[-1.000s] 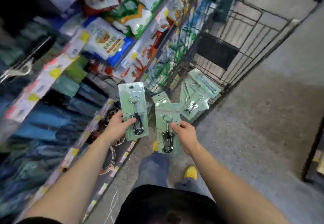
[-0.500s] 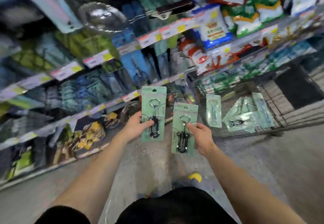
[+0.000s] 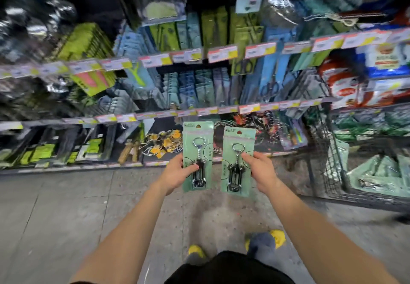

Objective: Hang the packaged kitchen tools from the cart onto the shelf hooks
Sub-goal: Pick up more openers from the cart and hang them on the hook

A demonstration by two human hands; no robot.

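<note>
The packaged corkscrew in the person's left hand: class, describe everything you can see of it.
The packaged corkscrew is a pale green card with a hang hole at its top and print too blurred to read. On it sits a shiny metal winged corkscrew, ring-shaped head up, dark body below. The pack is held upright, facing the camera. The left hand grips its left edge, thumb across the front. It is apart from the second pack in the right hand.
</note>
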